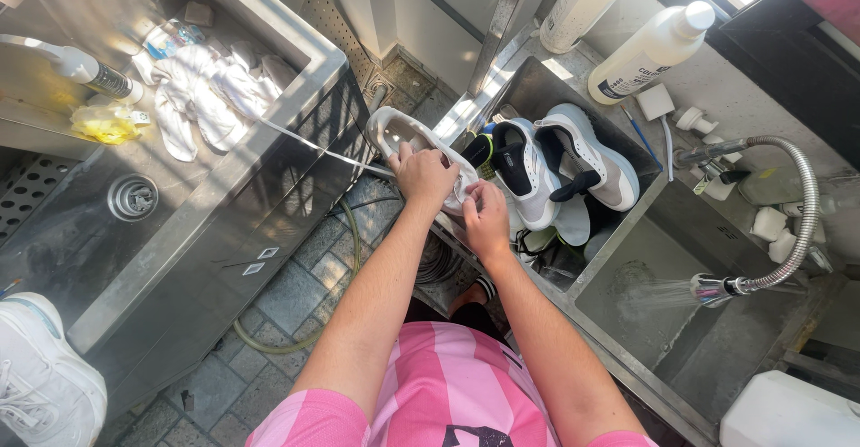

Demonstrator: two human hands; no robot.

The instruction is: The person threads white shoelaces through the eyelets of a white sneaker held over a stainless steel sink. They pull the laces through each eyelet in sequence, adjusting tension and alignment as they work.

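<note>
At frame centre the left hand (pixel 423 176) and right hand (pixel 486 217) both grip a light, wet, likely slippery white sneaker (pixel 403 138), best held by its stiff sole

Two white labelled bottles (pixel 652 51) on ledge top right; spray bottle (pixel 85 69), dark label, in left sink.

White shoe (pixel 403 135), seemingly sole-up, held.
</note>
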